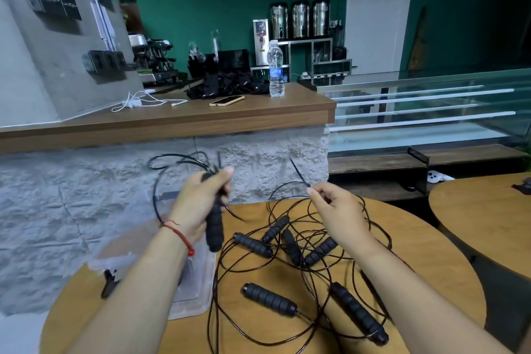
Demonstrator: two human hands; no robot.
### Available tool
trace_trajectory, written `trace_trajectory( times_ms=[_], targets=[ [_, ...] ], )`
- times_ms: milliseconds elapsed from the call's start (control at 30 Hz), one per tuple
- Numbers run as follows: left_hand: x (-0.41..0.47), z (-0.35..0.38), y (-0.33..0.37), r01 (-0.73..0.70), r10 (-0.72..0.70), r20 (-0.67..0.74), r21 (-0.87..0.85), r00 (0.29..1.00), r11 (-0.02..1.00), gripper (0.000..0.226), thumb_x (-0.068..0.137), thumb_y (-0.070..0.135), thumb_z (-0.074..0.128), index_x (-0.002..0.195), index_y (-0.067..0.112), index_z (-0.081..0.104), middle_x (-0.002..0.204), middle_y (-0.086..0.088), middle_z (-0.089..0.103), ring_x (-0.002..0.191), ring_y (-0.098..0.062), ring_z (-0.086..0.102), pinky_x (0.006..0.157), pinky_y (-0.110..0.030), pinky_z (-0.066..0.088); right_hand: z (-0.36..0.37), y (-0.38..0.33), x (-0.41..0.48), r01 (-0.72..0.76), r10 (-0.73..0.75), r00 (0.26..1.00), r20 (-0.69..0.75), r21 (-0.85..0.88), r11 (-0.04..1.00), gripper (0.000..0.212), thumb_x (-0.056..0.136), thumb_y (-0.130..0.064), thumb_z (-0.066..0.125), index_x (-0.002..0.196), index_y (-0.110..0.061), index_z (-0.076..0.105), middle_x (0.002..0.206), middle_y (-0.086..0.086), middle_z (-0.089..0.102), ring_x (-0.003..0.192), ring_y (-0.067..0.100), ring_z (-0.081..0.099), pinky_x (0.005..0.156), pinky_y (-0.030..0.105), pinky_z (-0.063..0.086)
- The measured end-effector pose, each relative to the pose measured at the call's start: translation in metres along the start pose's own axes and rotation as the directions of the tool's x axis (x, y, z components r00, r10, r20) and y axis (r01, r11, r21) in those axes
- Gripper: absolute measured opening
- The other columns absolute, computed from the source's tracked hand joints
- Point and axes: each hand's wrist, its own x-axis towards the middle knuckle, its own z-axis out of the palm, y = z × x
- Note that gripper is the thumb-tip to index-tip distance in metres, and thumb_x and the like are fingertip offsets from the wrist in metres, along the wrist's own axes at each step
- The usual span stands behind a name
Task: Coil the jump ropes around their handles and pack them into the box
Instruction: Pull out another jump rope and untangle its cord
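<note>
My left hand [198,204] grips black foam jump rope handles [214,231] held upright above the table, with thin black cord [156,195] looping up and to the left of them. My right hand [334,207] pinches a strand of that black cord [298,175] at about the same height. Below, several more black handles [268,299] lie among tangled cords on the round wooden table [416,241]. A clear plastic box [189,293] stands on the table's left side, partly hidden by my left forearm.
A rough grey stone counter wall [86,210] with a wooden top [172,121] rises just behind the table; a phone, water bottle and white cables lie on it. A black clip [109,282] sits left of the box. A second wooden table [488,221] stands at the right.
</note>
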Motion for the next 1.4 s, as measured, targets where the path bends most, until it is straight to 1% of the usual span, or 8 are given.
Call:
trace_trajectory(
  times_ms=[167, 333, 467, 567, 833, 1033, 1300, 1400],
  targets=[
    [-0.017, 0.058, -0.03, 0.04, -0.049, 0.105, 0.092, 0.993, 0.995, 0.046, 0.094, 0.048, 0.073, 0.103, 0.002, 0.072, 0.075, -0.004, 0.065, 0.058, -0.012, 0.053, 0.053, -0.023, 0.045, 0.024, -0.021, 0.002, 0.115, -0.116, 0.992, 0.042, 0.024, 0.993, 0.029, 0.104, -0.044, 0.063, 0.076, -0.037, 0.064, 0.067, -0.004, 0.061, 0.064, 0.014, 0.056, 0.064, 0.041, 0.049],
    [-0.021, 0.081, -0.031, 0.263, -0.253, 0.081, -0.162, 0.964, 0.951, 0.049, 0.095, 0.063, 0.066, 0.083, 0.015, 0.07, 0.068, -0.002, 0.063, 0.05, -0.014, 0.049, 0.046, -0.023, 0.037, 0.036, -0.022, -0.004, 0.284, -0.284, 0.958, 0.031, -0.21, 0.935, 0.027, 0.102, -0.043, 0.066, 0.078, -0.03, 0.067, 0.069, -0.013, 0.061, 0.067, 0.009, 0.059, 0.062, 0.037, 0.051],
    [-0.016, 0.079, -0.039, 0.156, -0.156, -0.043, -0.002, 0.987, 0.988, 0.055, 0.087, 0.059, 0.077, 0.091, 0.004, 0.076, 0.063, -0.009, 0.059, 0.052, -0.02, 0.052, 0.049, -0.026, 0.043, 0.031, -0.025, -0.004, 0.355, -0.322, 0.933, 0.162, -0.266, 0.896, 0.027, 0.103, -0.043, 0.064, 0.083, -0.026, 0.071, 0.073, -0.012, 0.062, 0.071, 0.006, 0.054, 0.062, 0.028, 0.04],
    [-0.01, 0.079, -0.037, 0.181, -0.183, -0.023, -0.06, 0.983, 0.982, 0.049, 0.091, 0.061, 0.072, 0.081, 0.013, 0.077, 0.061, -0.009, 0.059, 0.05, -0.019, 0.052, 0.05, -0.025, 0.043, 0.03, -0.03, -0.008, 0.292, -0.263, 0.951, 0.162, -0.195, 0.936, 0.026, 0.101, -0.045, 0.067, 0.084, -0.026, 0.07, 0.067, -0.012, 0.059, 0.069, 0.008, 0.052, 0.056, 0.019, 0.031],
    [0.004, 0.044, 0.005, 0.156, -0.127, 0.095, -0.416, 0.987, 0.896, 0.032, 0.104, 0.047, 0.06, 0.08, 0.026, 0.053, 0.063, 0.011, 0.049, 0.047, -0.005, 0.047, 0.044, -0.02, 0.038, 0.013, 0.011, -0.006, 0.045, -0.019, 0.976, 0.218, -0.114, 0.993, 0.048, 0.103, -0.048, 0.064, 0.067, -0.021, 0.047, 0.058, -0.01, 0.045, 0.055, 0.007, 0.042, 0.056, 0.033, 0.032],
    [0.024, -0.001, 0.038, -0.016, -0.029, -0.086, -0.481, 0.996, 0.877, 0.038, 0.102, 0.053, 0.059, 0.075, 0.03, 0.047, 0.059, 0.012, 0.045, 0.048, -0.003, 0.044, 0.05, -0.022, 0.038, -0.005, 0.055, -0.011, -0.066, 0.079, 0.969, 0.234, -0.062, 0.996, 0.053, 0.103, -0.047, 0.062, 0.075, -0.005, 0.048, 0.067, -0.004, 0.039, 0.063, 0.008, 0.041, 0.064, 0.036, 0.035],
    [0.032, -0.036, 0.046, -0.132, 0.014, -0.21, -0.562, 0.978, 0.817, 0.04, 0.102, 0.053, 0.06, 0.073, 0.03, 0.046, 0.059, 0.012, 0.044, 0.049, -0.003, 0.043, 0.051, -0.021, 0.035, -0.016, 0.075, -0.009, -0.099, 0.119, 0.966, 0.231, -0.097, 0.99, 0.033, 0.105, -0.045, 0.06, 0.081, -0.023, 0.066, 0.077, -0.002, 0.063, 0.076, 0.013, 0.059, 0.079, 0.043, 0.051],
    [0.028, -0.027, 0.042, -0.118, 0.01, -0.217, -0.493, 0.976, 0.862, 0.039, 0.103, 0.05, 0.06, 0.072, 0.03, 0.046, 0.058, 0.012, 0.045, 0.048, -0.004, 0.043, 0.05, -0.02, 0.036, -0.018, 0.063, -0.002, -0.079, 0.094, 0.984, 0.148, -0.105, 0.991, 0.037, 0.106, -0.044, 0.058, 0.076, -0.021, 0.063, 0.075, 0.004, 0.063, 0.074, 0.02, 0.06, 0.073, 0.045, 0.052]
  ],
)
